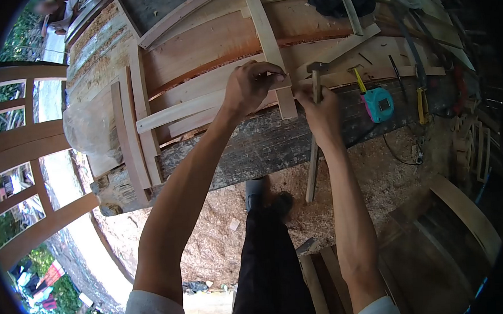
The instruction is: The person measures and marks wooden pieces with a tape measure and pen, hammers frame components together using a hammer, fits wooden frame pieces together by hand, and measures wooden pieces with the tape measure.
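Observation:
My right hand (324, 109) is wrapped round the wooden handle of a hammer (316, 81), whose dark head points up and whose handle hangs down past the bench edge. My left hand (249, 84) is closed at the fingertips close to a light wood strip (265, 37); what it pinches is too small to make out. Both hands are over the front part of the bench, a short gap apart. Under my left hand, a pale slat (189, 108) runs leftward across wider boards. The strip's lower end lies on the dark bench beam (251, 143).
Right of the hammer lie a teal tape measure (378, 105), a dark rod (398, 79) and a yellow-handled tool (422, 105). A black bag (334, 2) sits at the back. Clear plastic (93, 128) is at the left end. Shavings (221, 238) cover the floor.

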{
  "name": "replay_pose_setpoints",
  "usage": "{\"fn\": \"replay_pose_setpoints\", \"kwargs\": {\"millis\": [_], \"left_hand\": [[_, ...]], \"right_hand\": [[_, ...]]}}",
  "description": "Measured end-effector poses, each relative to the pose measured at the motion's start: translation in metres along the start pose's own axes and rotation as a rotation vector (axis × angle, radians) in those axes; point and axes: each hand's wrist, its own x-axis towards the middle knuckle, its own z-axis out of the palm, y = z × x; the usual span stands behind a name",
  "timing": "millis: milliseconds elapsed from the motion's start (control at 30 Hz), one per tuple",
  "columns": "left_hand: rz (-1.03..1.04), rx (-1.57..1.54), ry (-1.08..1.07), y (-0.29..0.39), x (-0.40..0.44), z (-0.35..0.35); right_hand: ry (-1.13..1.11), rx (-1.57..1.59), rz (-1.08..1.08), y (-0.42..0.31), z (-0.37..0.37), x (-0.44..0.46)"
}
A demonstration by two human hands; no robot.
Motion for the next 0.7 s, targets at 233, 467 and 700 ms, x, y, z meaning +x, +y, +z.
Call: {"fn": "replay_pose_setpoints", "kwargs": {"millis": [233, 467, 700], "left_hand": [[-0.02, -0.031, -0.008, -0.003, -0.003, -0.003], [0.054, -0.014, 0.033, -0.005, -0.004, -0.002], [0.024, -0.011, 0.046, -0.006, -0.004, 0.0]], "right_hand": [[-0.132, 0.702, 0.577, -0.028, -0.053, -0.073], [-0.113, 0.636, 0.61, -0.04, -0.053, -0.124], [-0.272, 0.451, 0.645, -0.033, -0.055, -0.138]]}}
